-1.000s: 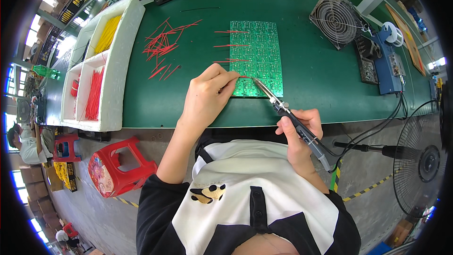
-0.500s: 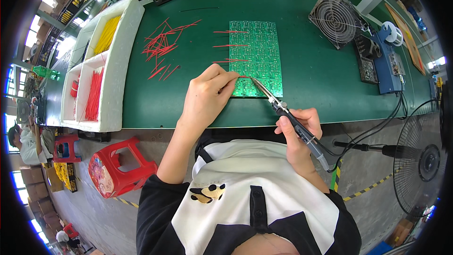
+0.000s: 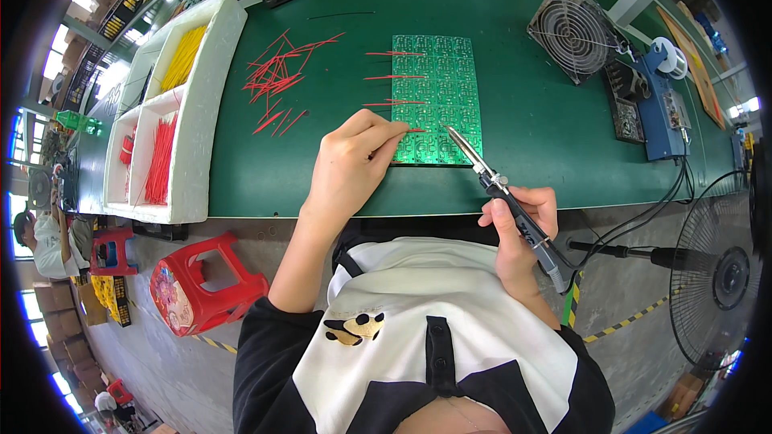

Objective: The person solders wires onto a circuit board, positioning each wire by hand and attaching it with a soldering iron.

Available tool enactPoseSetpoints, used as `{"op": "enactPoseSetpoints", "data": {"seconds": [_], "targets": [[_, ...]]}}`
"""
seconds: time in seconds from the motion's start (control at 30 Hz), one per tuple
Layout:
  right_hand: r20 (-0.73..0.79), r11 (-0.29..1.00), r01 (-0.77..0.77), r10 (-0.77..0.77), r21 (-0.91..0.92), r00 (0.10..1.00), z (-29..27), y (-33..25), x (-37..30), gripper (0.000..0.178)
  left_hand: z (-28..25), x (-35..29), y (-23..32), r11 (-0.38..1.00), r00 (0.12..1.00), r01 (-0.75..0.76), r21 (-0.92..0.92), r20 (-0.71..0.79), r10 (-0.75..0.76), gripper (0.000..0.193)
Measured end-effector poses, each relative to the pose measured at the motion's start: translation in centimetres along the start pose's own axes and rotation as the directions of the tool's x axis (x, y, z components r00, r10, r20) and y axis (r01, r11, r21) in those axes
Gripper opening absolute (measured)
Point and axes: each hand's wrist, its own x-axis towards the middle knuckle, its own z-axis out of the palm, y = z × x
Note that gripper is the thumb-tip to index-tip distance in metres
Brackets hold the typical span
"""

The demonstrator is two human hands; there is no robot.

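At the far left of your hands, a white foam box point(image 3: 214, 88) stands on the green table point(image 3: 523, 128). Its compartments hold yellow wires point(image 3: 183, 60) and, nearer you, a bundle of red wires point(image 3: 162, 162). Below the box, left of your left forearm, a red stool point(image 3: 201, 293) is on the floor. A tangled pile of loose wires point(image 3: 274, 79), also red, lies up and left of your left hand.

Your left hand point(image 3: 354, 159) is closed to a narrow pinch, thumb and fingers gripping a short red wire point(image 3: 416, 130) whose free end lies over the circuit board point(image 3: 452, 84). The green board sits just beyond and between your hands; further red wires extend from its left edge above your pinch.

Your right hand point(image 3: 519, 233) wraps the handle of a soldering iron point(image 3: 532, 231). The tip points up-left over the board, right of the short wire and apart from it; whether it touches the board cannot be told.

Up and right of your right hand stand a square fan point(image 3: 567, 32) and a blue unit point(image 3: 666, 108). A round floor fan point(image 3: 728, 277) is at far right.
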Motion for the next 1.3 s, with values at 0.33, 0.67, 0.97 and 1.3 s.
{"op": "enactPoseSetpoints", "data": {"seconds": [0.33,0.67,0.97,1.3], "targets": [[0.032,0.993,0.055,-0.058,0.105,0.998,-2.1,0.9,-1.7,0.026,-0.9,-2.3,1.8,0.964,0.98,-0.15,0.22,-0.099,0.175,0.02],[0.082,0.982,0.111,-0.124,0.154,0.989,-2.5,2.2,-2.3,0.025,0.9,-3.5,1.4,0.952,0.969,-0.199,0.234,-0.096,0.227,0.022],[0.081,0.979,0.083,-0.1,0.186,0.992,-2.4,2.5,-2.3,0.024,0.8,-2.9,2.0,0.964,0.993,-0.09,0.252,-0.058,0.108,0.014],[0.057,0.982,0.069,-0.08,0.174,0.995,-2.6,2.5,-2.7,0.024,1.2,-2.0,3.3,0.946,0.995,-0.101,0.308,0.009,0.103,0.017]]}}
